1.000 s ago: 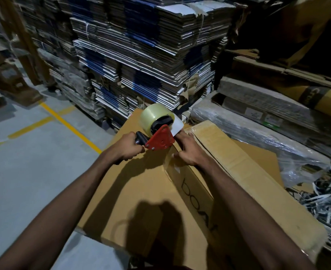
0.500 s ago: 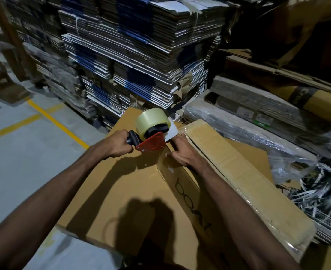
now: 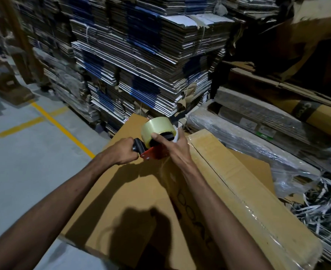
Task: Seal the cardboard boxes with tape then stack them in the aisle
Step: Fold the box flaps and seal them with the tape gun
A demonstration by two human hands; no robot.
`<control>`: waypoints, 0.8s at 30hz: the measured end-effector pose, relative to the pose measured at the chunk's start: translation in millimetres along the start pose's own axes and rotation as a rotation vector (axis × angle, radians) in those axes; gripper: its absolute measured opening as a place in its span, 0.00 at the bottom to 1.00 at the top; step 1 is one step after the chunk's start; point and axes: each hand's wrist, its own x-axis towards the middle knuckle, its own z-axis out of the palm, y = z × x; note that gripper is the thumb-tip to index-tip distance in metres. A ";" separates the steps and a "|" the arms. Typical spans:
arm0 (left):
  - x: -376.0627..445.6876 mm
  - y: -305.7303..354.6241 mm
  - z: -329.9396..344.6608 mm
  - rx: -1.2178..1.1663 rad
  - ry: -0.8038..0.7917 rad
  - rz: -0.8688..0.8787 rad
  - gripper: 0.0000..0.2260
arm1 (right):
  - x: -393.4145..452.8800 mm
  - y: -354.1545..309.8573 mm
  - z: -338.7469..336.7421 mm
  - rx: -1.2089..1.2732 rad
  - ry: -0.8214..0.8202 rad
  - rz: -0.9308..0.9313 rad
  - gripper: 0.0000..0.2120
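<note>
The left hand (image 3: pixel 121 151) grips the red tape gun's black handle (image 3: pixel 138 147); the right hand (image 3: pixel 172 147) holds its clear tape roll (image 3: pixel 158 129) above the long brown cardboard box (image 3: pixel 238 184).

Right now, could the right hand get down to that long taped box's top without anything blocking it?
Probably yes. The right hand is wrapped over the tape roll on the dispenser, which the left hand holds by the handle. The long taped box lies just beside and below it, its top bare.

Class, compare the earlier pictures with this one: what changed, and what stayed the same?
The right hand left the box edge and moved up to grip the tape roll. The left hand keeps its grip on the tape dispenser handle; the cardboard box stays put.
</note>
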 end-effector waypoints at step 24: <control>8.7 -62.0 88.6 -0.067 0.293 -0.479 0.14 | -7.1 40.2 -23.3 -0.675 -0.057 -0.213 0.36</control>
